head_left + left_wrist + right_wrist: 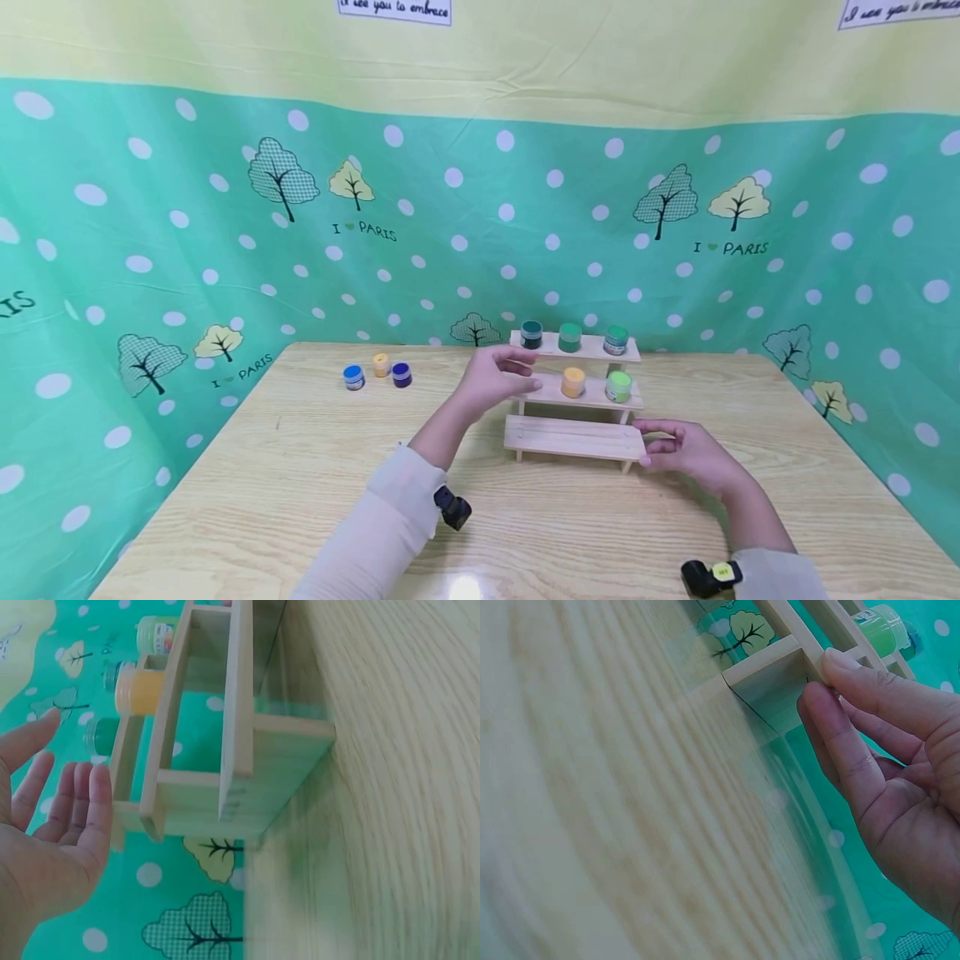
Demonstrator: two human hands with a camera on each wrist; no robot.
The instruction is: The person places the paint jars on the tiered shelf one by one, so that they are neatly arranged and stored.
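Note:
A three-tier wooden display rack (574,437) stands on the table. My right hand (693,457) is at the right end of its lowest shelf; in the right wrist view the thumb and forefinger pinch the shelf's corner. My left hand (495,382) hovers by the left end of the middle shelf, fingers loosely bent, holding nothing. On the middle shelf are an orange paint jar (573,382) and a light green paint jar (618,387). Along the top shelf stand a dark teal jar (531,334), a green jar (569,337) and a blue-green jar (616,340).
On the wooden table (337,483), back left, a blue-lidded jar (354,377), a small orange jar (381,365) and a dark purple jar (402,375) sit close together. Behind the table hangs a green dotted curtain (420,242), close to the rack's back.

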